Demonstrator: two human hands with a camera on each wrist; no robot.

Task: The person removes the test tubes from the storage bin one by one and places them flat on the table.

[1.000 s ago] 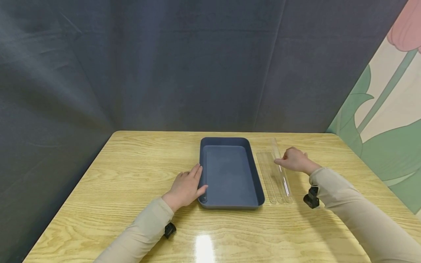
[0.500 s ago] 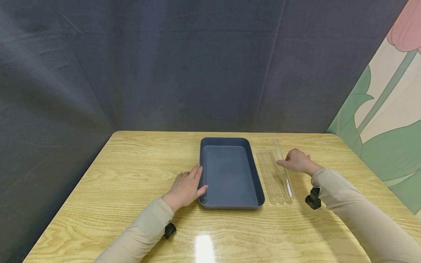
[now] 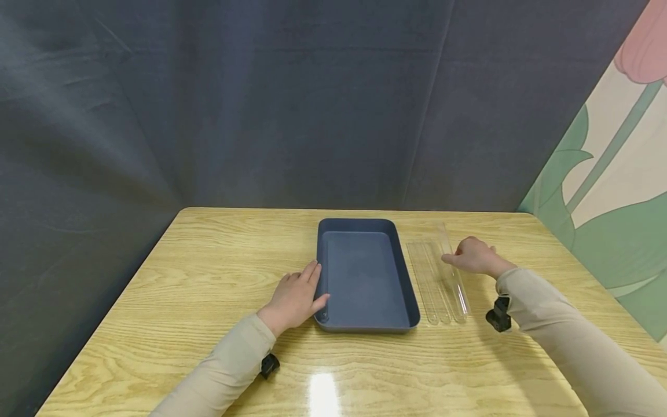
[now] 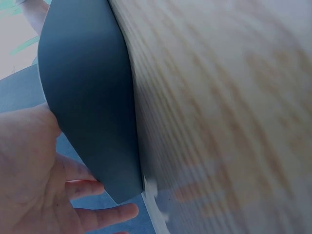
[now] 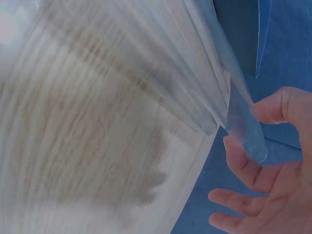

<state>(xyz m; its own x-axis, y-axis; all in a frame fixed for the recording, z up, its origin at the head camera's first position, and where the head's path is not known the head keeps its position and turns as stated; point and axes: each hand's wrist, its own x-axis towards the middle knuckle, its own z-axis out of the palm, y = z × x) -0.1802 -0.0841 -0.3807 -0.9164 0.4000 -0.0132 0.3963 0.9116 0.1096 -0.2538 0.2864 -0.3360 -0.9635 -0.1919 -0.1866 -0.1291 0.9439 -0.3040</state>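
My right hand pinches a clear test tube between thumb and fingers, toward its far end. That end is raised, and the rounded end points toward me, close over the table. Just left of it lie other clear test tubes, side by side. In the right wrist view the held test tube stands apart from the rest, its end reaching past the thumb. My left hand rests at the left rim of a dark blue tray, fingers fairly straight, thumb over the edge. The left wrist view shows fingertips right at the tray's wall.
The wooden table carries the tray at its middle, with the tubes close along the tray's right side. A dark curtain hangs behind the table's back edge. A flower-patterned panel stands at the right.
My right hand has shifted slightly to the right with the test tube, widening the gap to the tubes beside it. The left hand and the tray have stayed in place.
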